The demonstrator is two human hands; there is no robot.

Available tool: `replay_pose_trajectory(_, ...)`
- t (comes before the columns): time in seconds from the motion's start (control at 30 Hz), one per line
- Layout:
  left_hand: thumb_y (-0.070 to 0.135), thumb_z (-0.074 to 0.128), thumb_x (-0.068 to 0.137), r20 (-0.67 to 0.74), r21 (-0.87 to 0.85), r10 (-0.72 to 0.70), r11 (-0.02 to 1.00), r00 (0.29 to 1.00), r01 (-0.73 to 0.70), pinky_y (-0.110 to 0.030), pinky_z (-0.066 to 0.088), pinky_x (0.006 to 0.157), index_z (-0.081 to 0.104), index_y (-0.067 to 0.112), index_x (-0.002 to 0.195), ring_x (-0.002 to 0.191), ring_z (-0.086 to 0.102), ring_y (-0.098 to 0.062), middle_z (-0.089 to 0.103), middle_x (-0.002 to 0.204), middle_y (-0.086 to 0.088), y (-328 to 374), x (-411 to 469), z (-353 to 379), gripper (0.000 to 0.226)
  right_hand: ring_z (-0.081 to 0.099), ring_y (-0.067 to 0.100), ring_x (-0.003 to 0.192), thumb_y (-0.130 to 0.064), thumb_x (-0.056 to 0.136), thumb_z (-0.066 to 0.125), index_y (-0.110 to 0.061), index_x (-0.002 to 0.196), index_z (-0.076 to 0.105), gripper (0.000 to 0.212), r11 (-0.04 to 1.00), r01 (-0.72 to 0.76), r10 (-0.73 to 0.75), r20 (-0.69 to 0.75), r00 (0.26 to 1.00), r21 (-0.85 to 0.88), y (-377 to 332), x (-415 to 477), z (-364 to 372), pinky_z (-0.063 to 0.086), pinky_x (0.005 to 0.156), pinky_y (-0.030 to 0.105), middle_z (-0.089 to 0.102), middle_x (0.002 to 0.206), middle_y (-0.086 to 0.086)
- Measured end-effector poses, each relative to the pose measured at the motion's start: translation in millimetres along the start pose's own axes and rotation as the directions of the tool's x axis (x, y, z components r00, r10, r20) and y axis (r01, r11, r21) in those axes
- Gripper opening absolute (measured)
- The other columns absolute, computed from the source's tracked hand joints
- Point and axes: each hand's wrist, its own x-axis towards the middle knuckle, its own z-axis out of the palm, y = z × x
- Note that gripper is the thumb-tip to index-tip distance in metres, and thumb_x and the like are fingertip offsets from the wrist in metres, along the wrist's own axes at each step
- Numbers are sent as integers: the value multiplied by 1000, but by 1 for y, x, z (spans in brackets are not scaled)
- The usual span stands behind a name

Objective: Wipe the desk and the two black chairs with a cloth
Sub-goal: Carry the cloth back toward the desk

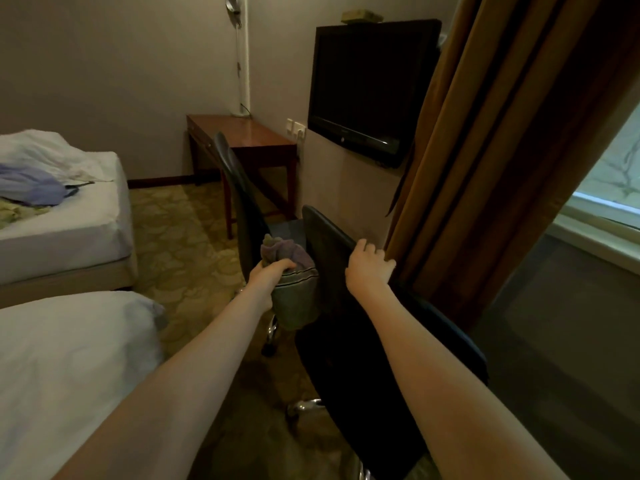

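Cloth point(295, 299) bunched in left hand point(270, 274); seat of near chair point(346, 344) hidden.

The near chair point(346, 341) and the far chair point(235, 188) are black. The cloth point(296, 299) is dull purple in its upper part and grey-green lower down, with thin dark lines across it. The desk point(249, 136) is red-brown. The carpet point(180, 237) is yellow-green with a curved, cloud-like pattern. The curtain point(485, 133) is brown, the television point(367, 81) black, the bed sheet point(69, 375) white.
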Motion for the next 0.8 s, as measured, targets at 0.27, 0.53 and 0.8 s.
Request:
replay_pose_trajectory(0.27,13,65,84,-60,-68,26,997,998,-31,-33,50,63,48,10,127,76,61,-26,62,89,-13,-2,-10,-8,47,39,28,127,-27,88,61,-11,134,35,55,994,14,-6,-72,997,111,19,-7,8,34,103,47,42,135,9)
replay_pose_trajectory(0.53,15,67,82,-85,-133,30,990,996,-41,-33,51,61,45,10,131,83,63,-28,64,111,-18,4,-16,-10,53,25,32,135,-23,87,57,-12,138,31,58,981,154,-124,-233,964,115,22,-24,9,27,106,48,23,149,10)
replay_pose_trajectory(0.8,19,72,77,-186,-179,57,980,981,-90,-34,52,58,47,8,127,78,64,-30,65,104,-19,10,-24,-26,57,30,27,134,-30,96,46,-19,141,35,48,595,270,-345,-63,936,757,-34,-18,11,32,109,42,28,149,6)
